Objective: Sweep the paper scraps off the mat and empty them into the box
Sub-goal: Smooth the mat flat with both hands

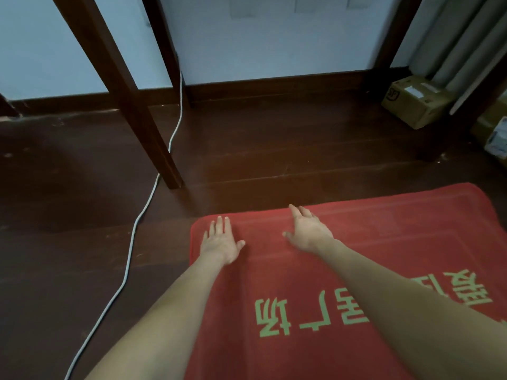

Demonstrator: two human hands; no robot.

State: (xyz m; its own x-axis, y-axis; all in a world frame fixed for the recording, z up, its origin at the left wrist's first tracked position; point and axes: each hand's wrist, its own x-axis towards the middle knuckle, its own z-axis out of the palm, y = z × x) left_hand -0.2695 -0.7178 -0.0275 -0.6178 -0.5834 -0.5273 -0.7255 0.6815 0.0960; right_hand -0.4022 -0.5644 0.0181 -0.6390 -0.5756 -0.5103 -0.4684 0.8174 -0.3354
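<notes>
**Two open hands on the red mat**

Reaching out with both arms, bare to the elbow. Left hand (220, 244) lying flat, palm down, fingers spread wide, holding nothing, pressing near the far left corner of the red mat (384, 242). Right hand (308, 231) also spread open and holding nothing, tipped a bit on its side, hanging just over the mat or lightly touching it; hard telling which. Sitting at about 3 o'clock from the left hand, with a stretch of bare red mat showing between the two.

Spreading out under both hands and running off toward 4 and 5 o'clock: the mat, lying flat on the dark wood floor (82, 215). Showing big green letters (274, 316) upside down, at about 6 o'clock from the right hand, partly hiding under the right arm. Not seeing any paper scraps on the part of the mat in view.

Snaking along the floor at 9 o'clock from the left hand: a thin white cord (131, 242), running from the bottom edge up to the wall. Standing at 11 o'clock from the left hand: a dark wooden leg (142, 113), with the cord passing just beside its foot.

Resting far off at 2 o'clock from the right hand, well apart from the mat: a brown cardboard box (414, 102) with a white label, sitting on the floor close to the wall and the pale curtain (466, 45).
</notes>
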